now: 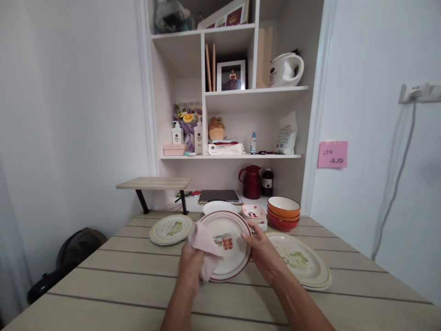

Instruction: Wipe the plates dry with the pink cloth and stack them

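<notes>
A white plate (234,257) with a dark red rim and a red printed motif is held up, tilted toward me, above the table. My right hand (262,248) grips its right edge, thumb on the face and fingers behind. Wrapped round a pink cloth (206,243), my left hand (191,263) presses it against the plate's left side; the fingertips are partly hidden by the cloth. Close to my right forearm lie oval plates (312,264) with a green floral print. Round plates (172,229) with a similar print sit to the left.
Behind the held plate are a white plate (219,207), small patterned dishes (254,212) and stacked orange and red bowls (284,209). A small wooden stand (153,184) rises at the table's back left. A red jug (252,183) and dark bottle (267,182) stand under the shelves.
</notes>
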